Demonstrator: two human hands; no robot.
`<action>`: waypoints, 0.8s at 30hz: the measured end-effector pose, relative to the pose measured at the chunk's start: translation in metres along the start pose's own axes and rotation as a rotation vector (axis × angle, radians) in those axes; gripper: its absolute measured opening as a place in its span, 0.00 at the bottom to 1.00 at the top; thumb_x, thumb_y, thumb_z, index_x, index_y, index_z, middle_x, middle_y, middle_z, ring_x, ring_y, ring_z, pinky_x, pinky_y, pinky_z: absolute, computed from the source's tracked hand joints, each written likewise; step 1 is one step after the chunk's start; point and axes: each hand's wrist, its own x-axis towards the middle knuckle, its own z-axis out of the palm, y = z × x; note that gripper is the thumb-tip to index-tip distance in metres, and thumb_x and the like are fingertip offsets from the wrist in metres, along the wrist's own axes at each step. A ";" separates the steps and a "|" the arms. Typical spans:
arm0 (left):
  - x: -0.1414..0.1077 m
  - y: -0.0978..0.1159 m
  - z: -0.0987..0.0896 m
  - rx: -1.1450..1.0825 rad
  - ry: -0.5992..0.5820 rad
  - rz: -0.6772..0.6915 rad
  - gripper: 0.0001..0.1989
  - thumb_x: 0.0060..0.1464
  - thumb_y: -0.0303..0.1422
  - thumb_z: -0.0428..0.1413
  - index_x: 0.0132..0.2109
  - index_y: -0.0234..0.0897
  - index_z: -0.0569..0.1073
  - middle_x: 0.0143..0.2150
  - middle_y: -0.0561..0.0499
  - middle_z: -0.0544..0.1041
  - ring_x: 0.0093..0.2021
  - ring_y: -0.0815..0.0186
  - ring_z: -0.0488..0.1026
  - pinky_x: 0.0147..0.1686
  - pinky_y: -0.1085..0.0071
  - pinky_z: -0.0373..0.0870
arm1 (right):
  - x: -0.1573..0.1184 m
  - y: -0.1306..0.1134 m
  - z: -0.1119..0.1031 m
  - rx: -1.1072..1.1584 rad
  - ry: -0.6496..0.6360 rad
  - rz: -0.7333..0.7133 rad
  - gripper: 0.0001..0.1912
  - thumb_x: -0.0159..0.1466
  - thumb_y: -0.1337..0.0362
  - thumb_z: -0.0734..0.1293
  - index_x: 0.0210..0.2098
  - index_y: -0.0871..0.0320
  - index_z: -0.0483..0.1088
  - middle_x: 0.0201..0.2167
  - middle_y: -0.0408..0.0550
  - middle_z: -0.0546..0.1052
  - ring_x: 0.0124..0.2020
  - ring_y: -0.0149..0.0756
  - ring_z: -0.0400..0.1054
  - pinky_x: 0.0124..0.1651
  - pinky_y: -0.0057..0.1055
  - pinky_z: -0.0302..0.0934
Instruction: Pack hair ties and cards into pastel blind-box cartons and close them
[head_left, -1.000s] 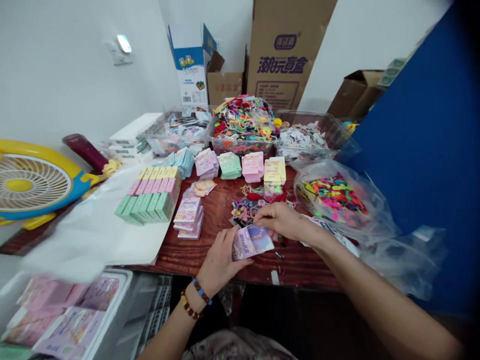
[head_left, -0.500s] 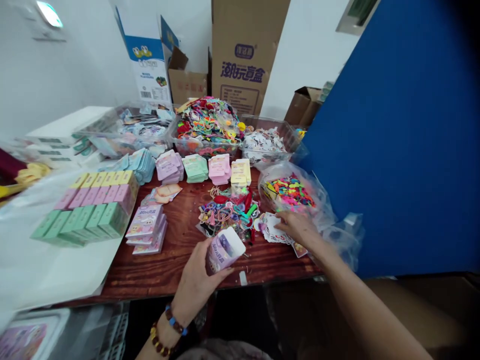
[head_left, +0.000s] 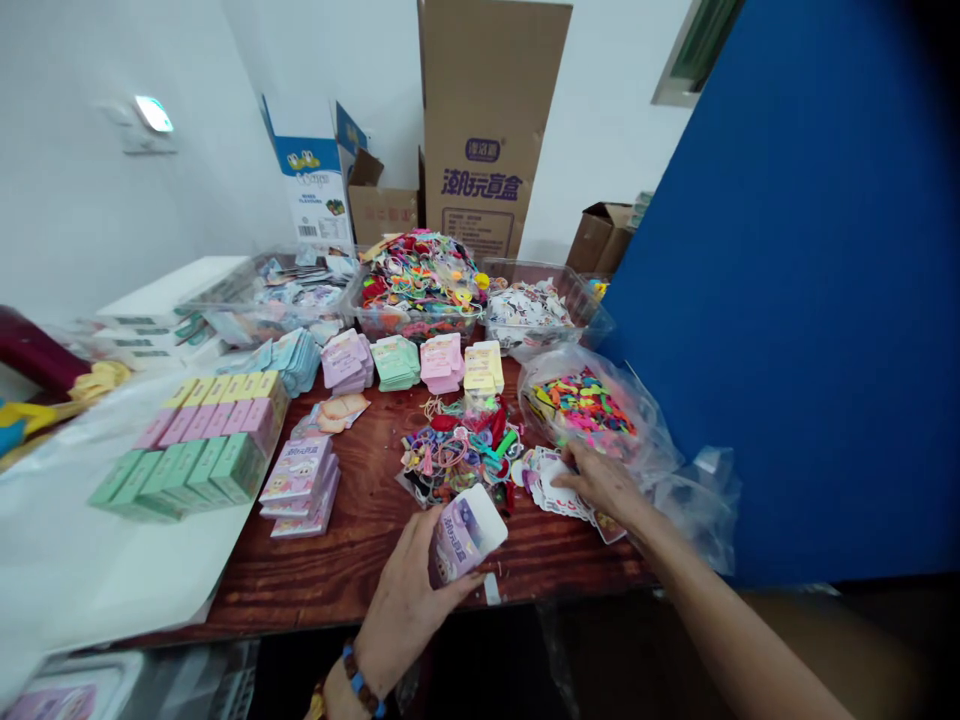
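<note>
A small purple printed box with its top flap raised is held by my left hand, tilted above the table's front edge. My right hand is at a loose pile of white die-cut stickers, its fingertips pinched on one of them. Behind the box lies a heap of colourful hair ties and trinkets. Beyond my right hand, a clear plastic bag holds small bright pieces. Part of a card shows under my right wrist.
Stacked purple boxes stand left, beside rows of green boxes, with pink and yellow ones behind. Small card stacks line the middle. Clear bins stand behind them. A blue panel borders the right.
The view has shifted, so the table sits lower in the picture. My left hand still holds the purple box, and my right hand remains at the stickers with little movement.
</note>
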 end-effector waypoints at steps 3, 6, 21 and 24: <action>0.001 0.001 0.001 -0.003 -0.005 0.002 0.33 0.50 0.39 0.66 0.61 0.42 0.65 0.59 0.43 0.72 0.60 0.52 0.71 0.60 0.51 0.68 | 0.007 0.010 0.001 0.206 -0.001 -0.056 0.09 0.59 0.60 0.68 0.38 0.56 0.68 0.32 0.43 0.75 0.34 0.38 0.67 0.35 0.30 0.54; 0.001 0.003 0.001 -0.020 -0.015 0.014 0.33 0.50 0.39 0.65 0.61 0.41 0.65 0.58 0.43 0.73 0.59 0.53 0.71 0.61 0.53 0.68 | 0.013 0.016 0.000 0.376 0.015 -0.118 0.11 0.57 0.56 0.67 0.28 0.57 0.67 0.28 0.43 0.72 0.32 0.37 0.65 0.34 0.31 0.55; 0.014 0.007 -0.002 0.111 -0.005 -0.039 0.36 0.49 0.35 0.67 0.62 0.35 0.63 0.57 0.41 0.71 0.59 0.53 0.69 0.61 0.53 0.65 | -0.011 -0.024 -0.014 0.842 -0.028 -0.023 0.18 0.57 0.47 0.67 0.22 0.54 0.65 0.14 0.41 0.68 0.16 0.31 0.57 0.23 0.30 0.48; 0.016 0.006 -0.002 0.190 0.003 -0.030 0.35 0.49 0.36 0.67 0.61 0.35 0.63 0.55 0.42 0.72 0.57 0.52 0.69 0.59 0.52 0.66 | -0.025 -0.070 -0.022 0.948 -0.195 -0.123 0.17 0.57 0.48 0.69 0.31 0.56 0.69 0.18 0.38 0.68 0.16 0.28 0.58 0.22 0.27 0.46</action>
